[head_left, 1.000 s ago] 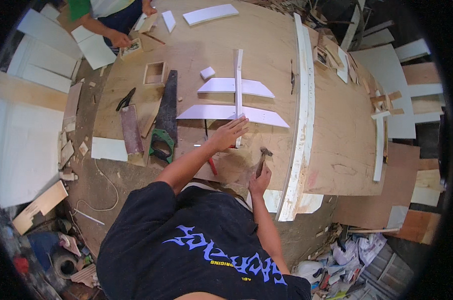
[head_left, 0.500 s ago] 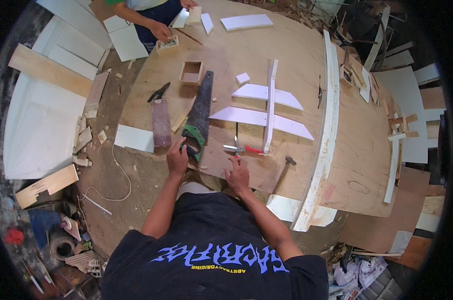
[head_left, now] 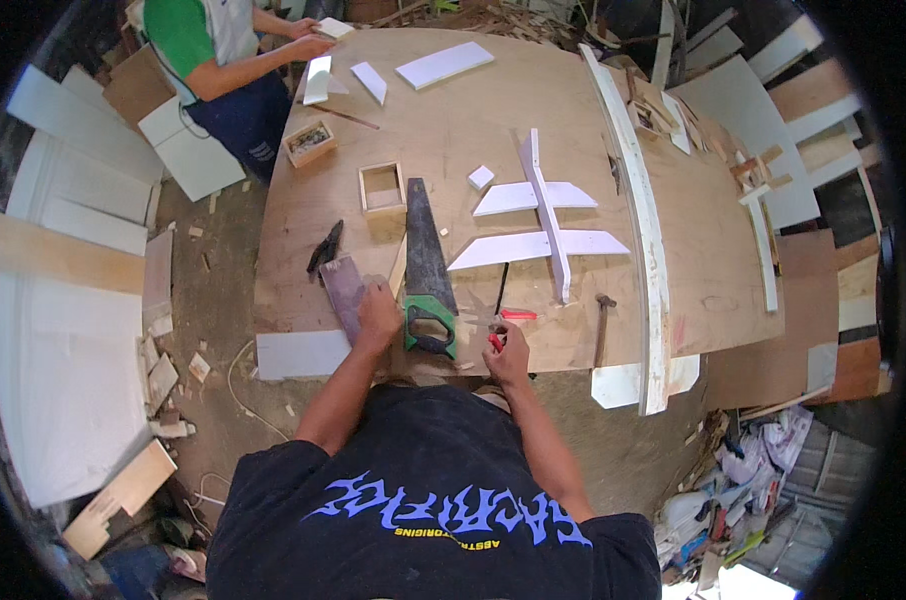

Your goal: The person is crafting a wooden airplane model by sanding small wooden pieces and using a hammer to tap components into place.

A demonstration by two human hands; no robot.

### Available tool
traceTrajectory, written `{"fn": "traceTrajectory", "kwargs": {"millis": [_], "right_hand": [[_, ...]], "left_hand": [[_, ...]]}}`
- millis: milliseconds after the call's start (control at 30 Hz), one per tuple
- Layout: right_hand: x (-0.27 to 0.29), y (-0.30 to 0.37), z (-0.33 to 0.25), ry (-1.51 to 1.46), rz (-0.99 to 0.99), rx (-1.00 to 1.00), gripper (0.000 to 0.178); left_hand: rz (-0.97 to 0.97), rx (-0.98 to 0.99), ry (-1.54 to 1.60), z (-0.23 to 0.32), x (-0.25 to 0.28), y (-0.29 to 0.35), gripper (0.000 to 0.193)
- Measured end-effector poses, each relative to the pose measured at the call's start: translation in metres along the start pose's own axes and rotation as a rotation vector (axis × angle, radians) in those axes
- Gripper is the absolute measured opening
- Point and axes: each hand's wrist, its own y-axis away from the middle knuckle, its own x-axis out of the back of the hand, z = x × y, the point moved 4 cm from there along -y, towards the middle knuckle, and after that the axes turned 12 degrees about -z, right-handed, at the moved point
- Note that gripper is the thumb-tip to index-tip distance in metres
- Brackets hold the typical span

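My left hand point(head_left: 379, 314), fingers curled, rests beside the reddish-brown board point(head_left: 343, 288); the hand hides what its fingertips hold, if anything. Just right of it lies a handsaw point(head_left: 430, 250) with a green and black handle, blade pointing away. My right hand point(head_left: 509, 352) has its fingers closed on a red-handled tool point(head_left: 518, 314) with grey metal parts; the blurred metal does not show its exact kind. Beyond that hand lies a white wooden assembly point(head_left: 550, 225): one long strip crossing two slant-ended boards. A hammer point(head_left: 603, 328) lies to its right.
A black-handled tool point(head_left: 325, 247), an open wooden box point(head_left: 382, 190) and a small white block point(head_left: 481, 177) lie on the plywood table point(head_left: 453, 120). A long white beam point(head_left: 633, 200) crosses its right side. At the far left a co-worker holds a white piece point(head_left: 334, 28).
My left hand has left the saw handle and moved beside the brown board. My right hand has closed on the red-handled tool. The co-worker has lifted a white piece; the view has turned.
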Motion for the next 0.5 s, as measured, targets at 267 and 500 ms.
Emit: {"fn": "traceTrajectory", "kwargs": {"millis": [267, 500], "right_hand": [[0.021, 0.005, -0.061, -0.402, 0.197, -0.29, 0.052], [0.028, 0.005, -0.06, -0.953, 0.197, -0.406, 0.035]], "left_hand": [[-0.061, 0.071, 0.13, -0.007, 0.065, 0.028, 0.041], [0.062, 0.091, 0.232, -0.084, 0.079, 0.059, 0.039]]}}
